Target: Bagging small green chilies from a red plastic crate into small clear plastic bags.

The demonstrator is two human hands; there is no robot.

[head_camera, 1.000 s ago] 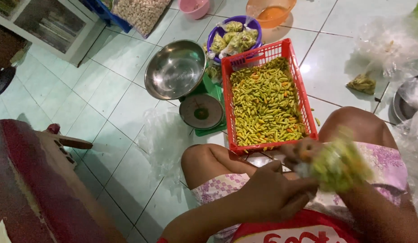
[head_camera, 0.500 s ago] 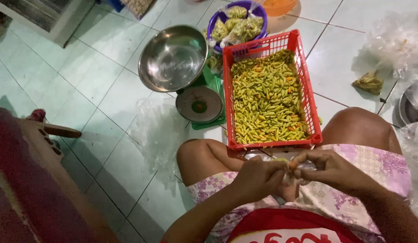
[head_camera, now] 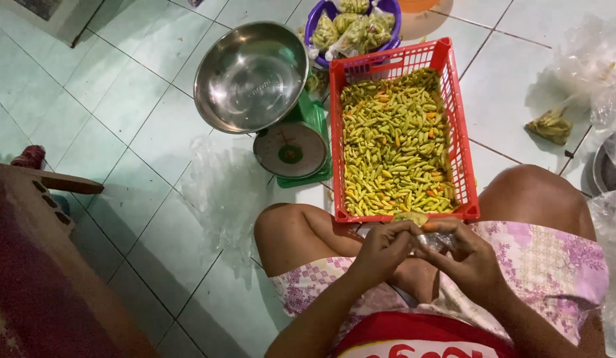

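- The left hand and the right hand are meeting fingertip to fingertip over the lap, just in front of the near rim of the basket.
- Both sets of fingers are pinching a small clear plastic bag of yellow-green chillies; the bag is showing only as a sliver between the thumbs, its top peeking out above the knuckles, so its shape is hard to tell.
- The bag is touching both hands and sitting just beside the near wall of the red plastic slatted basket.
- That basket is holding a thick layer of loose small chillies, mostly yellow-green with a few orange ones, reaching nearly to every wall.
- Touching the basket's far left corner, a purple round plastic tub is holding several filled clear bags of chillies.
- Left of the basket, a green kitchen scale with a round dial is carrying an empty round steel bowl.
- Crumpled clear plastic sheets are lying on the pale green tiled floor near the left knee.
- A small folded leaf bundle is lying well apart to the right, near more clear plastic.
- A dark wooden furniture piece is filling the lower left corner; open tiles are lying between it and the scale.
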